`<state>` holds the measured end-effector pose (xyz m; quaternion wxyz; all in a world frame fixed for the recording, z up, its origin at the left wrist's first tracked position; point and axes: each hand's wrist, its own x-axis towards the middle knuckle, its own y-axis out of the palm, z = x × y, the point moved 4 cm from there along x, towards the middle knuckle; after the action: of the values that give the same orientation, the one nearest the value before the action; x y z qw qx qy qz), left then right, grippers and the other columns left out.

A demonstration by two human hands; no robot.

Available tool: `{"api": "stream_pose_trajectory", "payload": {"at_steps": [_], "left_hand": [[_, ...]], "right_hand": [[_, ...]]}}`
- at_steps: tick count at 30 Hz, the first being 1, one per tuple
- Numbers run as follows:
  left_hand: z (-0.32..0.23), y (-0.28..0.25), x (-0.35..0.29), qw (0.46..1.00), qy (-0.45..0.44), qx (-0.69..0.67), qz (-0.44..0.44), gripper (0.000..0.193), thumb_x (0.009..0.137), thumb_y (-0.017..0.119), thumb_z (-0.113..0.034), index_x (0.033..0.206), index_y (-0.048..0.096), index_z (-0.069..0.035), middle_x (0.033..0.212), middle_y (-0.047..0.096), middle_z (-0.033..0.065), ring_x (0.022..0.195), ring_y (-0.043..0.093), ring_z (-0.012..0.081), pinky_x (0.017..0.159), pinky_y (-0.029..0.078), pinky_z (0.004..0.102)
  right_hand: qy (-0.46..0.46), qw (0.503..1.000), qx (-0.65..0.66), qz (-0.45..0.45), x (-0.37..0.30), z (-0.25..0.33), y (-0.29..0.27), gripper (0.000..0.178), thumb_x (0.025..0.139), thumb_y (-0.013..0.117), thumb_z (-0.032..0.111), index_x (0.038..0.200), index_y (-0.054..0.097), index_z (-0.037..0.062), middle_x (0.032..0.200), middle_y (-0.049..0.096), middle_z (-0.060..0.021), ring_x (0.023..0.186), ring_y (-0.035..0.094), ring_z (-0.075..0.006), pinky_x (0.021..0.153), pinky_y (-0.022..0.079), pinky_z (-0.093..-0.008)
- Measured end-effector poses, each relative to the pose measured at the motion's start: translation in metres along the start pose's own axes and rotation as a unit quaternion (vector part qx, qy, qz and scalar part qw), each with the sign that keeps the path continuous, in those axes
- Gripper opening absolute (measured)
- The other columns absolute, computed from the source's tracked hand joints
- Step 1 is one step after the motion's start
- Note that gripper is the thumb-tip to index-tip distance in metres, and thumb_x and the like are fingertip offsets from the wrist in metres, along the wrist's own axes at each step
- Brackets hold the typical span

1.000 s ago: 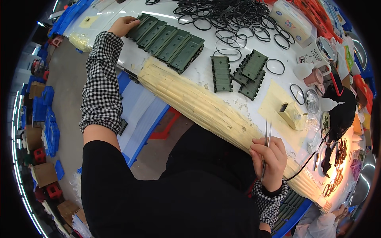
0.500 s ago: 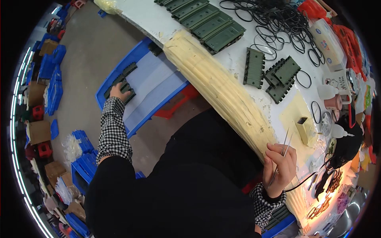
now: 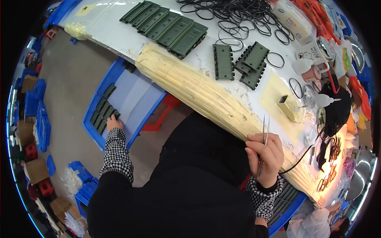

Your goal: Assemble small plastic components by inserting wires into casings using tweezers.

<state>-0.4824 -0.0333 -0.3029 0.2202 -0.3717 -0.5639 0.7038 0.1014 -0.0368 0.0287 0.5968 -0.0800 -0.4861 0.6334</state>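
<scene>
My left hand (image 3: 114,122) reaches into a blue tray (image 3: 104,84) beside the table. Its fingers close on the near end of a dark green notched plastic piece (image 3: 108,109), which lies against several similar pieces; the fingertips are partly hidden. Above the table's front edge, my right hand (image 3: 266,159) grips a pair of metal tweezers (image 3: 265,133), their slender tips pointing up and away from me. On the tabletop are a row of green plastic pieces (image 3: 168,29), a single one (image 3: 224,62) and a small overlapping stack (image 3: 254,57).
Tangled black rubber rings (image 3: 242,16) lie at the back. A yellowish block (image 3: 290,108), a pink cup (image 3: 311,74) and white squeeze bottles (image 3: 326,100) stand to the right. Yellow padding (image 3: 194,89) covers the table edge. Another tray of green pieces (image 3: 283,204) sits lower right, near another person's sleeve (image 3: 313,224).
My left hand has moved toward me along the green pieces, and its spread fingers have drawn together. The view has swung, so the table appears farther left. The tweezers remain in my right hand.
</scene>
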Motion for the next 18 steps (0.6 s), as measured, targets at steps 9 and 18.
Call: {"api": "stream_pose_trajectory", "payload": {"at_steps": [9, 18], "left_hand": [[-0.003, -0.054, -0.004, 0.993, -0.059, -0.073, 0.068, 0.072, 0.077, 0.076, -0.036, 0.133, 0.039, -0.009, 0.132, 0.042, 0.0201, 0.114, 0.054, 0.0347, 0.097, 0.048, 0.0413], [-0.004, -0.066, 0.005, 0.99, -0.035, -0.135, 0.039, 0.086, 0.077, 0.075, -0.039, 0.14, 0.034, 0.002, 0.131, 0.052, 0.0259, 0.119, 0.054, 0.0341, 0.099, 0.046, 0.0402]], "right_hand": [[0.012, 1.0, -0.007, -0.006, -0.008, -0.001, 0.001, 0.018, 0.068, 0.076, 0.003, 0.083, 0.066, 0.0044, 0.083, 0.068, -0.0085, 0.077, 0.061, -0.0262, 0.067, 0.049, -0.0334], [0.01, 0.999, 0.001, -0.038, -0.012, -0.003, -0.011, 0.022, 0.081, 0.071, 0.025, 0.086, 0.067, 0.0037, 0.086, 0.068, -0.0095, 0.08, 0.06, -0.0272, 0.069, 0.049, -0.0347]]}}
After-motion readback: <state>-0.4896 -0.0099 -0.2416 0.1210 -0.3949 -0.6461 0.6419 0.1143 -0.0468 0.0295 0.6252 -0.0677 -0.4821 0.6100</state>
